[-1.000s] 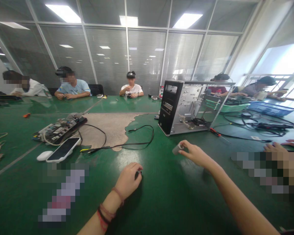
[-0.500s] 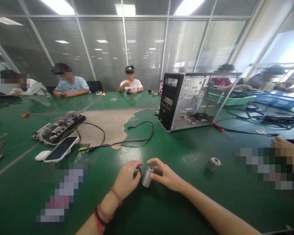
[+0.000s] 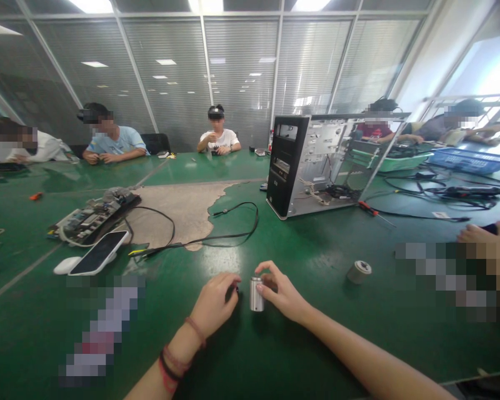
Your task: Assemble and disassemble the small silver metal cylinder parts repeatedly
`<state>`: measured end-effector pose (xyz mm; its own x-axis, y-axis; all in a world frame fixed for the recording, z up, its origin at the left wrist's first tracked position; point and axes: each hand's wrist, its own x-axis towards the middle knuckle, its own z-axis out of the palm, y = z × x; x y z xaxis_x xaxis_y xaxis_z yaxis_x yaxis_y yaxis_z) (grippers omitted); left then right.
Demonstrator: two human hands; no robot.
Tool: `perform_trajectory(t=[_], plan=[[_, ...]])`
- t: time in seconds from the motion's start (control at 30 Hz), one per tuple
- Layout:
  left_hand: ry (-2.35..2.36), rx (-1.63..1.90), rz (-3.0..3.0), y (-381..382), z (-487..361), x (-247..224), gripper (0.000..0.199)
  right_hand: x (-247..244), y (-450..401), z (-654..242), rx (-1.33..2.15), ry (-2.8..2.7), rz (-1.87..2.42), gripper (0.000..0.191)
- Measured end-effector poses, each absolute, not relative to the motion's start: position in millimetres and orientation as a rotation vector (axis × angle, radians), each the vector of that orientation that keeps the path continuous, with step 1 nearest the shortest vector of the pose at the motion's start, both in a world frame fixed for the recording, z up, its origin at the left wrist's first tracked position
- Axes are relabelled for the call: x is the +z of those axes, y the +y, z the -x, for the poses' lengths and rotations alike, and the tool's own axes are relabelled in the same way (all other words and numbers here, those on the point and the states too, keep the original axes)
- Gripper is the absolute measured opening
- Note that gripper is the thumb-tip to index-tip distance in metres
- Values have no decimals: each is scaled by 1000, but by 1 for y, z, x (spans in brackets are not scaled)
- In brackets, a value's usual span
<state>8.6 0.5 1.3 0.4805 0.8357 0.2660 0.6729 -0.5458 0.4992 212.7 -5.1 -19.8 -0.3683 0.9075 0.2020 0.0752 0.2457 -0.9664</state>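
Glass partition (image 3: 241, 47) out back, green table (image 3: 254, 355), open computer case (image 3: 281, 166) toward the far edge. In from the near edge, hands apart: left hand (image 3: 214, 300) curled in, right hand (image 3: 284, 294) pinched around an upright metal cylinder (image 3: 256, 301). Could slip, smooth sides and all. Off right, farther from that edge, a second cylinder (image 3: 358, 273). Could roll if clipped. Tiny dark piece (image 3: 236, 289) in left grip, droppable if loosened.
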Motion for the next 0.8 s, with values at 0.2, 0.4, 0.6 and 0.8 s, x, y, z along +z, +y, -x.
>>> perform_trajectory(t=[0.2,0.4,0.6,0.8], plan=[[1268,692,-2417,1,-8,4,21,-28,-3,-205,1530,-1359,829,31],[1269,677,-2442,1,-7,2,21,-32,0,-202,1804,-1064,876,40],[1264,666,-2451,1,-7,3,20,-31,-1,-203,2027,-802,762,33],[1284,641,-2460,2,-9,2,19,-32,2,-205,2142,-604,759,24]])
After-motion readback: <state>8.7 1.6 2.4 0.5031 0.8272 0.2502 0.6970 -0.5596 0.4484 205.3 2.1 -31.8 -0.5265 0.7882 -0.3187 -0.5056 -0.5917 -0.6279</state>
